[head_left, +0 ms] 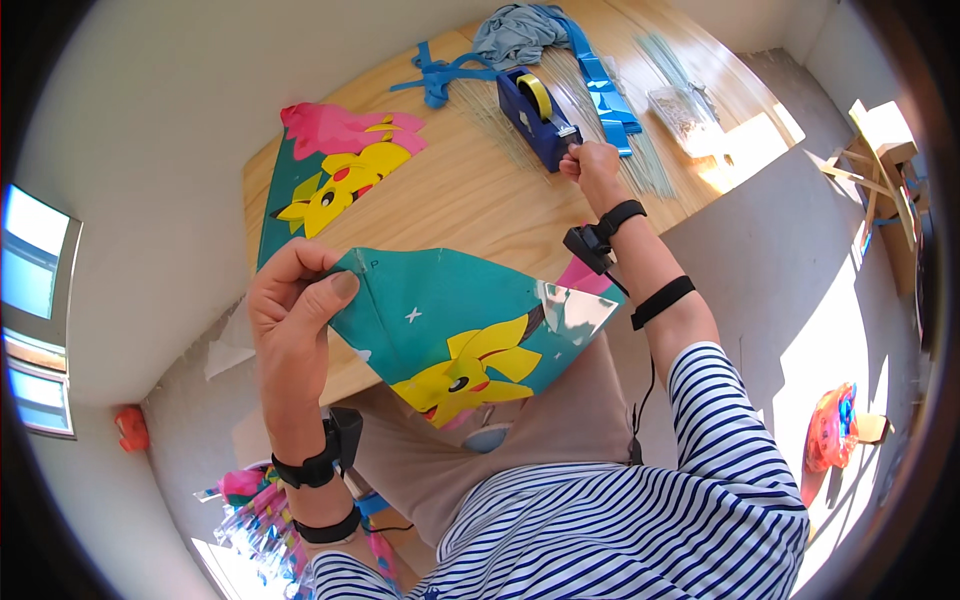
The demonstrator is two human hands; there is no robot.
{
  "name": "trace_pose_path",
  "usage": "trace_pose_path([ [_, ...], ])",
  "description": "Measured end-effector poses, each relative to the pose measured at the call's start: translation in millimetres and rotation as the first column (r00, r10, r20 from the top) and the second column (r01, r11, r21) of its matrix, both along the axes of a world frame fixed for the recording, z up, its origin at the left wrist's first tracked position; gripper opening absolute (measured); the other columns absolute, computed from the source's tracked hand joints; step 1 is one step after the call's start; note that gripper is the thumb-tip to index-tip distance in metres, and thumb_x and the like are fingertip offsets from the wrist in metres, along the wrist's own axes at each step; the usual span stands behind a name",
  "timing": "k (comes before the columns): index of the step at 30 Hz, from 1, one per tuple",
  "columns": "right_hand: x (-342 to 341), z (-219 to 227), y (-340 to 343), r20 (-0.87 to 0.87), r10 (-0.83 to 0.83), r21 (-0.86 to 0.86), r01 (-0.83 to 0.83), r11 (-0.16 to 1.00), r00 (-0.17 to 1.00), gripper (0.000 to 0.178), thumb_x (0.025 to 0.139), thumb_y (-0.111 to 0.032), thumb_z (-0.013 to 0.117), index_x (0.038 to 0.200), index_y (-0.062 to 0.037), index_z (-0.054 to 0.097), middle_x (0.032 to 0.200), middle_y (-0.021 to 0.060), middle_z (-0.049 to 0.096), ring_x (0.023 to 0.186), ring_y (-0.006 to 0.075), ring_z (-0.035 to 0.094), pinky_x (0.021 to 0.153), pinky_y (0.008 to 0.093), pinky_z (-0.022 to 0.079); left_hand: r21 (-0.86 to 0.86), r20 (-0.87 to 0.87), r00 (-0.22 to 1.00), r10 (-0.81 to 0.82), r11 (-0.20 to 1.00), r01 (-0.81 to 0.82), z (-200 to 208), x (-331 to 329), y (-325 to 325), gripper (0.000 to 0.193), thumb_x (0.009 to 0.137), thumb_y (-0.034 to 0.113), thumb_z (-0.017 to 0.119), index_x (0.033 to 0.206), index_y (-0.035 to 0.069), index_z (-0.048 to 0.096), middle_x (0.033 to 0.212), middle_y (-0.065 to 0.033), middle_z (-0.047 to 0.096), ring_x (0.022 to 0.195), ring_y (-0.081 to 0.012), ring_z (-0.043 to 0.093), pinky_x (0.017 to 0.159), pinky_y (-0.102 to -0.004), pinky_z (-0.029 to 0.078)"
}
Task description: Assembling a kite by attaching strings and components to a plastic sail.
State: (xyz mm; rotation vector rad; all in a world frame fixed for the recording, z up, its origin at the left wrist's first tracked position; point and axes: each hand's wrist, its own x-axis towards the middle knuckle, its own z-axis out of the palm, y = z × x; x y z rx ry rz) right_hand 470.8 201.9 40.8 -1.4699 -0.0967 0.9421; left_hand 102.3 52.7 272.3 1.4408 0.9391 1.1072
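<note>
1 wooden table (470, 190) spreads from 10 to 2 o'clock, apparently so that supplies lie within arm's reach. At centre, the green printed sheet (440, 325) hangs above the trousers (590, 420), its 10 o'clock corner pinched under the thumb of the left hand (300, 300), probably to keep that edge raised and facing up. Another printed sheet (335, 180) lies at 10 to 11 o'clock, likely parked aside. The blue tape dispenser (530, 130) stands near 12 o'clock, its cutting end turned handily towards the right hand (595, 170), whose fingers bunch there; whether they grip tape, I cannot tell.

Counted: at least 2 printed sheets, 1 crumpled cloth (520, 35), 2 hands, 1 dispenser, 1 clear container (685, 115), 1 yellow tape roll (540, 95); the thin sticks (655, 165) overlap beyond counting.
</note>
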Motion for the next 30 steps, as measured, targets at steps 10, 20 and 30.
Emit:
trace_pose_path([
  [10,-11,74,-57,0.408,0.442,0.233,-0.56,0.795,0.799,0.014,0.09,-0.012,0.065,0.083,0.0005,0.064,0.071,0.0065,0.063,0.055,0.0118,0.058,0.052,0.0249,0.046,-0.036,0.059,0.991,-0.12,0.992,0.122,-8,4,7,0.009,0.089,0.006,0.065,0.097,0.002,0.066,0.087,0.001,0.066,0.08,-0.005,0.058,0.073,-0.0199,0.046],
  [20,-124,281,-154,0.967,-0.002,-0.239,-0.906,0.35,-0.255,0.012,0.094,-0.01,0.058,0.086,-0.0005,0.06,0.09,0.0124,0.051,0.09,0.0301,0.056,0.077,0.0398,0.044,-0.108,0.191,0.954,-0.232,0.961,0.256,-16,19,21,0.013,0.092,0.009,0.061,0.1,0.001,0.065,0.096,-0.0007,0.062,0.091,-0.0078,0.055,0.083,-0.0221,0.043],
  [30,-137,271,-151,0.924,-0.16,-0.27,-0.888,0.371,-0.348,0.01,0.085,0.0,0.058,0.076,0.0019,0.055,0.098,0.0142,0.049,0.103,0.0328,0.051,0.085,0.0421,0.042,-0.091,0.228,0.955,-0.187,0.973,0.212,-17,25,15,0.018,0.095,0.014,0.061,0.105,0.001,0.069,0.103,-0.0031,0.063,0.103,-0.0133,0.055,0.091,-0.0273,0.042],
])
